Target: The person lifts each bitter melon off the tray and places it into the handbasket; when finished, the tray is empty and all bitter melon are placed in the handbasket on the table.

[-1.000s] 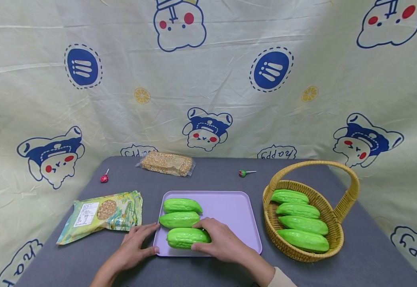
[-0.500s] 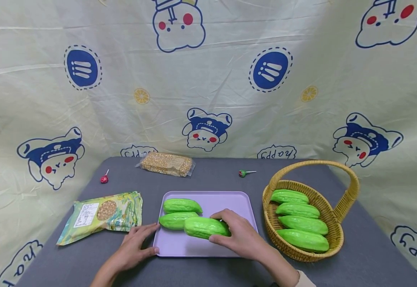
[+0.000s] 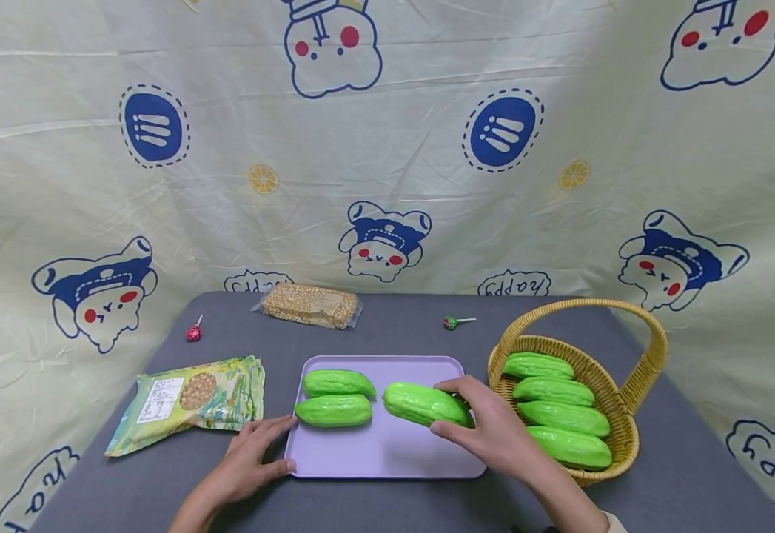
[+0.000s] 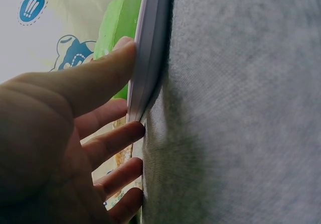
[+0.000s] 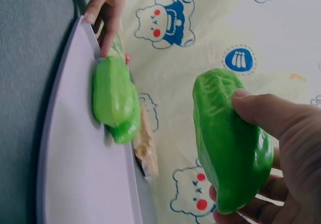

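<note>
My right hand (image 3: pixel 487 423) holds a bright green, bumpy bitter melon (image 3: pixel 422 404) by its right end, raised over the lilac tray (image 3: pixel 420 459). In the right wrist view the thumb presses on one side of this bitter melon (image 5: pixel 225 143), and the other fingers reach around its far side. Two more bitter melons lie on the tray's left half, a back one (image 3: pixel 339 383) and a front one (image 3: pixel 334 411). My left hand (image 3: pixel 250 455) touches the tray's front left corner with its fingers relaxed; in the left wrist view its thumb (image 4: pixel 108 71) rests against the rim.
A wicker basket (image 3: pixel 507 444) with an arched handle stands right of the tray, with several bitter melons in it. A printed food bag (image 3: pixel 190 400) lies at left, a clear bag of kernels (image 3: pixel 310 305) behind. Red (image 3: pixel 194 332) and green (image 3: pixel 452 322) lollipops lie farther back.
My right hand has lifted the front bitter melon off the tray and carried it right and slightly back, toward the basket. The left hand has stayed at the tray's corner.
</note>
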A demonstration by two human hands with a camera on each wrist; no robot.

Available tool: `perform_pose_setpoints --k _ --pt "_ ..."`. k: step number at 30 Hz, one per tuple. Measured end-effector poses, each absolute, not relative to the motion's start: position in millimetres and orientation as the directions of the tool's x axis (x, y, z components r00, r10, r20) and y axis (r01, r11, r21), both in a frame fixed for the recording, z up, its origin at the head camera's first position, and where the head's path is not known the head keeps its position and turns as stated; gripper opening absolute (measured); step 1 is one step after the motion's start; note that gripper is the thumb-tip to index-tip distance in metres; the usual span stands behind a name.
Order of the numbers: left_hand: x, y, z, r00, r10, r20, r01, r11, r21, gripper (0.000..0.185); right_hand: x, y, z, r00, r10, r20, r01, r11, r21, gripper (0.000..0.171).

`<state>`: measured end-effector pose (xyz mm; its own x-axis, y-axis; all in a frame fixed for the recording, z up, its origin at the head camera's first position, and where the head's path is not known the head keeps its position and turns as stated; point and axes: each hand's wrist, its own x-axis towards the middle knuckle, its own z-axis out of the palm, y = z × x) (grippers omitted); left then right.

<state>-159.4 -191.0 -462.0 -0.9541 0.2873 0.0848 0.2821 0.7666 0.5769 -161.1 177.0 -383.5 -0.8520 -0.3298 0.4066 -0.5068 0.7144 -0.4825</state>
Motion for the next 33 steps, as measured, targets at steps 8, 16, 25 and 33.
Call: perform_pose_setpoints --k 8,16,25,33 --pt "-159.8 -190.7 -463.5 -0.951 0.291 0.104 0.297 0.766 0.571 0.064 -157.4 201.9 -378.3 -0.867 -0.270 0.418 -0.461 0.752 -0.471 0.043" --pt "-160.0 -190.7 -463.8 -0.955 0.284 0.083 0.278 0.765 0.582 0.064 -153.3 223.7 -379.4 -0.888 -0.218 0.405 -0.405 0.790 -0.461 0.043" --pt "-159.3 -191.9 -462.9 -0.953 0.291 0.086 0.285 0.763 0.580 0.064 -147.0 241.7 -379.9 -0.931 -0.146 0.334 -0.294 0.842 -0.453 0.048" --pt "-159.7 -191.7 -462.7 -0.950 0.295 0.097 0.295 0.761 0.578 0.064 -141.1 263.4 -377.1 -0.922 -0.112 0.371 -0.274 0.865 -0.420 0.050"
